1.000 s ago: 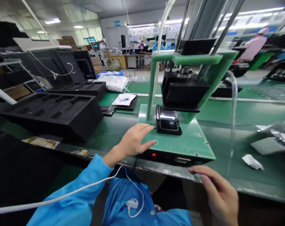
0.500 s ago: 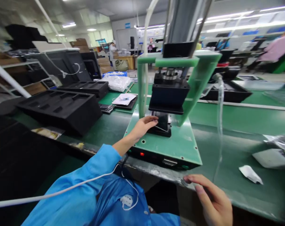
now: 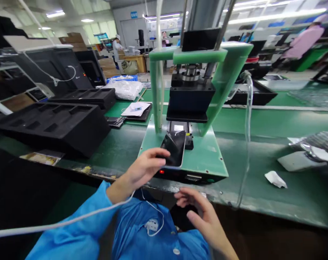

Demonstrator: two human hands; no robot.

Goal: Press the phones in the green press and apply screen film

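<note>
My left hand [image 3: 145, 166] grips the left edge of a dark, glossy phone [image 3: 176, 150]. The phone is tilted and held over the front of a green press machine [image 3: 204, 159]. Behind it, a black fixture [image 3: 189, 142] on the machine's base sits under the raised black press head [image 3: 189, 104]. Below and to the right of the phone is my right hand [image 3: 202, 216], fingers apart and curved, holding nothing. A red light [image 3: 162, 172] glows on the machine's front panel.
Black foam trays [image 3: 52, 122] stand on the left of the green bench. A white paper sheet [image 3: 136, 109] lies behind them, near a plastic-wrapped bundle [image 3: 123, 88]. On the right are a clear hose [image 3: 247, 144], a crumpled tissue [image 3: 275, 179] and a white bottle [image 3: 302, 159].
My left hand has drawn the phone out of the fixture toward me. My right hand has moved left, closer to the phone. The camera view has shifted slightly.
</note>
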